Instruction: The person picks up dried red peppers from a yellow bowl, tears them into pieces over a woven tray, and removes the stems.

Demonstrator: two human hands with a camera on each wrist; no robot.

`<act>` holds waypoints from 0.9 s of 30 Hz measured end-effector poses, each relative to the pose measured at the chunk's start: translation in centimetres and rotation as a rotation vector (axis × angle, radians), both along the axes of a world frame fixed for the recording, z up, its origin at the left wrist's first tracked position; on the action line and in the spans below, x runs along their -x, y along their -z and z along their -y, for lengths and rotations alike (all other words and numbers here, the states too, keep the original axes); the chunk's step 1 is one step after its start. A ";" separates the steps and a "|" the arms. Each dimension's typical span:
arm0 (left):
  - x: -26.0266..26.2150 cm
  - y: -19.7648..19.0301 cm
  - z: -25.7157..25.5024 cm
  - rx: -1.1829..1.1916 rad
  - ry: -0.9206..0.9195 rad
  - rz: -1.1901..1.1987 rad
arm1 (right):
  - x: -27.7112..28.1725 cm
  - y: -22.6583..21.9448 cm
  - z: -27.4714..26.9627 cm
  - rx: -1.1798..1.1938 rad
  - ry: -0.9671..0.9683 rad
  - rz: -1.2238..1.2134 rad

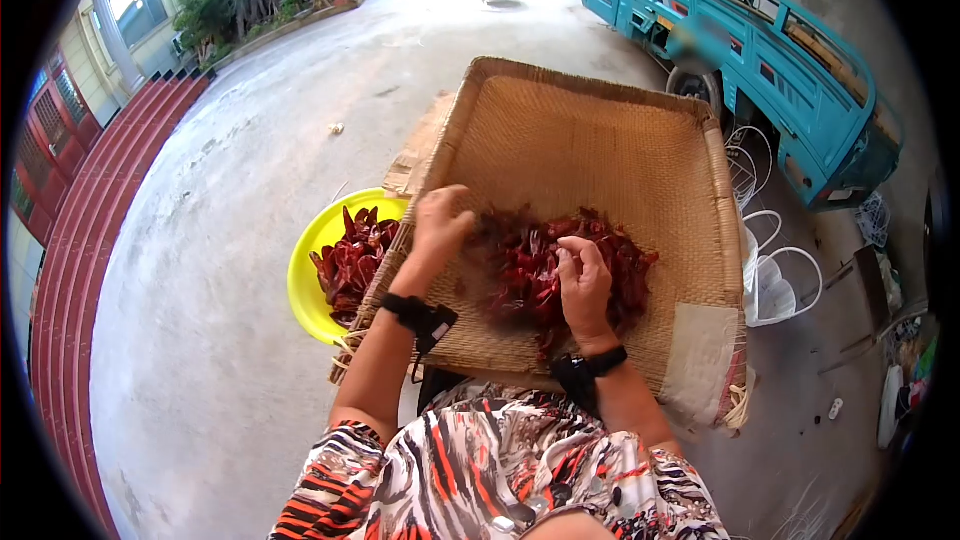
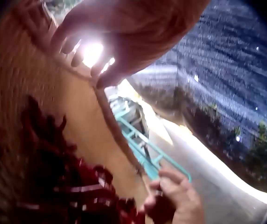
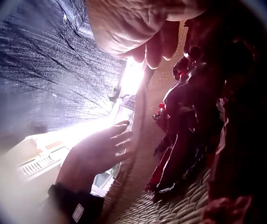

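A heap of dried red chili peppers (image 1: 625, 275) lies in a shallow woven basket (image 1: 610, 155) in front of the body. My left hand (image 1: 443, 225) is raised over the basket's left side, fingers loosely bent and apart. In the left wrist view nothing shows between the fingers of that left hand (image 2: 133, 35). Over the heap, my right hand (image 1: 585, 285) has its fingers curled toward the thumb. A dark red chili pepper (image 2: 161, 208) shows in its grip in the left wrist view. More dried chilies (image 1: 355, 255) sit in a yellow basin (image 1: 305, 290) left of the basket.
Cardboard (image 1: 420, 145) juts out behind the basket's left edge. A white bag (image 1: 770, 290) stands on the right, near a parked turquoise cargo tricycle (image 1: 770, 70). Red steps (image 1: 90, 210) run along the left side of the concrete yard (image 1: 220, 230).
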State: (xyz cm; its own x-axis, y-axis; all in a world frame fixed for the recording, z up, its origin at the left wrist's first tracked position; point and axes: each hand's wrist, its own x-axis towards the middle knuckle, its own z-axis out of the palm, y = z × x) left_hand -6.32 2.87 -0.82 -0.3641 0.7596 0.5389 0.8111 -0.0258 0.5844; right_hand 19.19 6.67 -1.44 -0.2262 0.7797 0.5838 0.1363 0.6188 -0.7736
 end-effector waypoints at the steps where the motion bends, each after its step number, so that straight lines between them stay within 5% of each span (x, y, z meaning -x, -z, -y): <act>1: -1.1 0.7 -1.3 0.005 0.025 -0.068 | 0.0 -0.1 0.1 -0.002 -0.003 0.009; 5: -6.2 -2.7 -2.2 0.550 0.020 -0.336 | 0.1 -0.4 0.2 -0.097 0.006 0.028; 6: -5.7 -0.6 -3.5 0.574 0.007 -0.349 | 0.1 -0.4 0.3 -0.082 -0.006 0.037; 11: -4.9 4.8 -5.8 0.294 0.047 -0.328 | 0.3 -0.6 1.0 -0.050 -0.041 0.071; 13: -5.4 3.5 -5.3 0.421 0.089 -0.404 | 0.4 -0.6 1.1 -0.081 -0.053 0.079; 19: -5.0 4.0 -4.7 0.292 0.184 -0.446 | 0.3 0.0 0.9 -0.010 -0.028 0.026; 22: -6.6 -0.4 -1.0 0.363 0.270 -0.145 | 0.3 0.8 0.4 0.110 -0.020 -0.049; 25: -5.2 -0.2 -0.1 0.333 0.473 -0.141 | 0.3 1.0 0.3 0.081 -0.022 -0.028; 27: -4.8 1.0 -0.3 0.345 0.367 -0.053 | 0.4 0.7 0.5 0.083 -0.029 -0.016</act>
State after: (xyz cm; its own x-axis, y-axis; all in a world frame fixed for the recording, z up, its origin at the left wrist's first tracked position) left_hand -1.48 3.14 -1.84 -0.0190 0.9696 0.2440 0.8135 -0.1269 0.5675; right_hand 18.77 6.20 -2.18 -0.2402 0.8189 0.5213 0.1065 0.5560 -0.8243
